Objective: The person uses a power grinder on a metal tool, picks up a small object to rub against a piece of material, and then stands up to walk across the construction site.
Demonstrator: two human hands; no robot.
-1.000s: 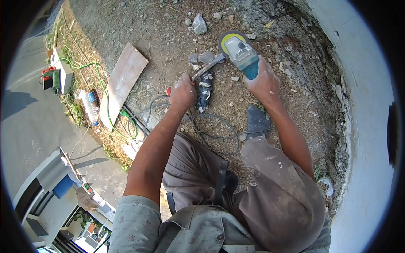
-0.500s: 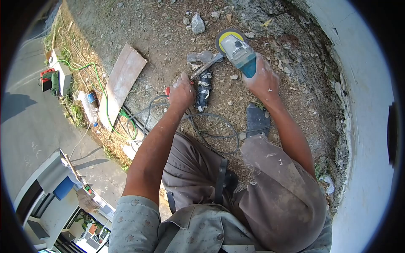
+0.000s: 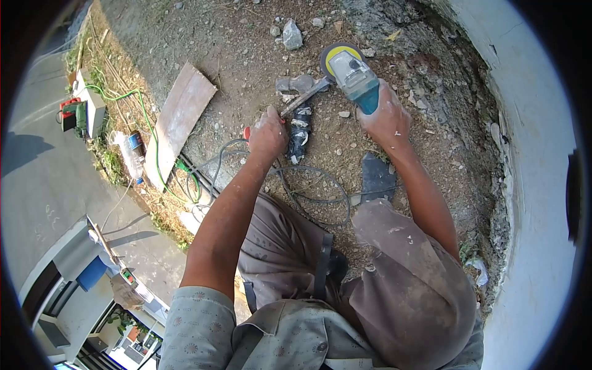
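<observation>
Hardly anything has moved since half a sec ago: the grinder [image 3: 353, 77] sits a touch lower-right in view, hands in same pose. R hand [image 3: 385, 120] is clenched round the grinder's teal body, disc end pointing away from the person, over bare dirt near the white wall [image 3: 530, 154]. L hand [image 3: 266, 134] is fisted on a red-handled tool [image 3: 302, 98], whose metal shaft runs up-right to the grinder head by the yellow disc [image 3: 336, 54]; can't tell if the tip is seated. A black bundle [image 3: 299, 132] lies just under the shaft, btw both hands. Grey cable [image 3: 320, 191] loops on the ground near the knees. A plank [image 3: 179, 117] lies well to the left w/ a green hose [image 3: 145, 123] beside it.
</observation>
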